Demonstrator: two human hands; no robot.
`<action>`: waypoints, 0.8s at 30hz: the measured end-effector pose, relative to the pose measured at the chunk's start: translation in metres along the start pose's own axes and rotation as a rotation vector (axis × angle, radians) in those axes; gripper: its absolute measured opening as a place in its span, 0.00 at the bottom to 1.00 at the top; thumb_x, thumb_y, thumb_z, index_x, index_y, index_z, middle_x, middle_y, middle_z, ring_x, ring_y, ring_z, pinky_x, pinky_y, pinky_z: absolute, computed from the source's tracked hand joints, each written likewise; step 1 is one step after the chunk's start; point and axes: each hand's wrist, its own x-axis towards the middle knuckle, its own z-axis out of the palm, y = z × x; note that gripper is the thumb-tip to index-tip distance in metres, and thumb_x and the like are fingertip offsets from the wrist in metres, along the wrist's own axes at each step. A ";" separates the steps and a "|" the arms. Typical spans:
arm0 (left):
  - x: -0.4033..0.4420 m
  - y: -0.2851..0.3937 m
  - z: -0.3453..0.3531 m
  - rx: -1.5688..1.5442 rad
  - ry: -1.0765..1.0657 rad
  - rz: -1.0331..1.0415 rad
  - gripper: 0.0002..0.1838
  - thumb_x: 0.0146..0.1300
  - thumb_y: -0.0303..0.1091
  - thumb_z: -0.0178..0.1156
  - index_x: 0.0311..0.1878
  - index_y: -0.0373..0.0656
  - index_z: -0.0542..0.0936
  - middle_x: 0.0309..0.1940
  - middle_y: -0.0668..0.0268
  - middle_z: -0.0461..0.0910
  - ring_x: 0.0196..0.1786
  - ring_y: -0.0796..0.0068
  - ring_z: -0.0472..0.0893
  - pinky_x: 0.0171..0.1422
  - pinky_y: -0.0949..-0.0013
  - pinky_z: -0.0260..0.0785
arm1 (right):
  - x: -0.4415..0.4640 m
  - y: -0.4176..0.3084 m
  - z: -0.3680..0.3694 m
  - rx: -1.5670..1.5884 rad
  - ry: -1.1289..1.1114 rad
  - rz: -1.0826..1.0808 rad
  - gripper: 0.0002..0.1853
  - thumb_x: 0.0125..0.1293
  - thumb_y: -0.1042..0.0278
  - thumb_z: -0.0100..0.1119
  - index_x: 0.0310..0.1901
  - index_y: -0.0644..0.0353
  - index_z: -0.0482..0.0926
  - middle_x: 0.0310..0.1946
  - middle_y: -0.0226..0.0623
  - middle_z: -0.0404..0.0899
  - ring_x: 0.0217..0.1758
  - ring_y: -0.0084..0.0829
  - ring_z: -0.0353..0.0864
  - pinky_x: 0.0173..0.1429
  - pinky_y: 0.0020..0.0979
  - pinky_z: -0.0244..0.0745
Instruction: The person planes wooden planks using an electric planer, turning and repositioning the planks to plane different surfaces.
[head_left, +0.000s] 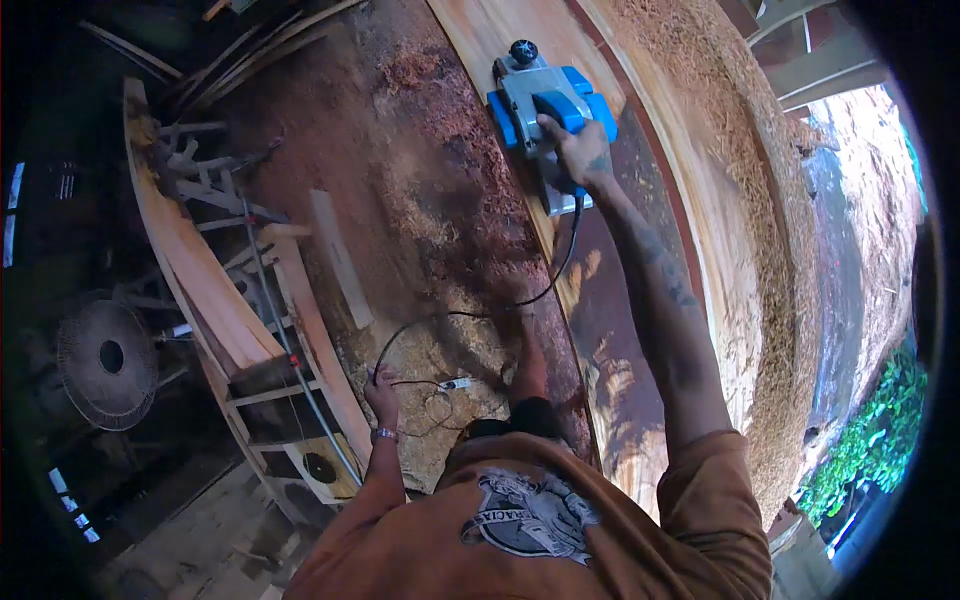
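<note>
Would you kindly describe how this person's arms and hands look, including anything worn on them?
The right arm wears a short rust-brown sleeve; dark tattoos mark its forearm and the ungloved right hand. The left hand is ungloved too, with a narrow, light wristband.

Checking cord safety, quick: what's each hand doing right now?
Left hand: closed, holding the black cord.
Right hand: closed, holding the planer by its blue handle.
</note>
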 end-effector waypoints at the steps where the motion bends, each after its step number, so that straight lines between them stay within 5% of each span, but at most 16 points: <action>1: 0.008 0.008 0.006 -0.001 0.019 0.008 0.23 0.81 0.47 0.46 0.48 0.41 0.87 0.33 0.65 0.87 0.29 0.80 0.78 0.31 0.73 0.65 | 0.006 -0.002 0.002 -0.016 0.021 0.000 0.45 0.58 0.29 0.68 0.43 0.79 0.83 0.40 0.65 0.85 0.49 0.55 0.87 0.54 0.48 0.79; 4: 0.068 -0.012 0.011 0.193 0.039 0.065 0.25 0.82 0.49 0.44 0.47 0.42 0.87 0.31 0.64 0.88 0.27 0.80 0.79 0.32 0.72 0.67 | 0.015 -0.027 -0.001 0.061 0.010 -0.069 0.39 0.61 0.35 0.68 0.45 0.76 0.83 0.41 0.61 0.86 0.50 0.54 0.87 0.53 0.47 0.79; 7: 0.093 0.057 0.029 0.112 0.037 -0.080 0.24 0.82 0.47 0.46 0.45 0.39 0.86 0.30 0.63 0.88 0.28 0.75 0.81 0.33 0.68 0.71 | 0.031 -0.063 -0.006 0.107 -0.010 -0.035 0.34 0.62 0.39 0.69 0.45 0.72 0.85 0.37 0.57 0.88 0.46 0.50 0.89 0.50 0.46 0.80; 10: 0.146 0.065 0.040 0.130 0.008 0.087 0.23 0.81 0.44 0.47 0.43 0.36 0.86 0.29 0.63 0.87 0.30 0.74 0.83 0.34 0.67 0.72 | 0.070 -0.070 0.005 0.184 -0.041 -0.055 0.32 0.61 0.40 0.70 0.44 0.70 0.86 0.36 0.57 0.87 0.43 0.49 0.89 0.49 0.46 0.81; 13: 0.160 0.128 0.068 0.016 0.121 0.038 0.22 0.80 0.43 0.49 0.41 0.34 0.85 0.26 0.62 0.86 0.29 0.70 0.83 0.34 0.64 0.74 | 0.105 -0.076 0.026 0.195 0.075 -0.151 0.31 0.62 0.41 0.69 0.43 0.69 0.86 0.36 0.58 0.87 0.43 0.51 0.89 0.50 0.47 0.80; 24: 0.258 0.199 0.121 -0.005 0.081 0.030 0.20 0.79 0.43 0.50 0.46 0.36 0.84 0.24 0.65 0.84 0.23 0.80 0.77 0.27 0.72 0.65 | 0.195 -0.137 0.028 0.185 -0.075 -0.078 0.32 0.63 0.41 0.67 0.41 0.73 0.84 0.33 0.63 0.85 0.42 0.58 0.86 0.52 0.50 0.79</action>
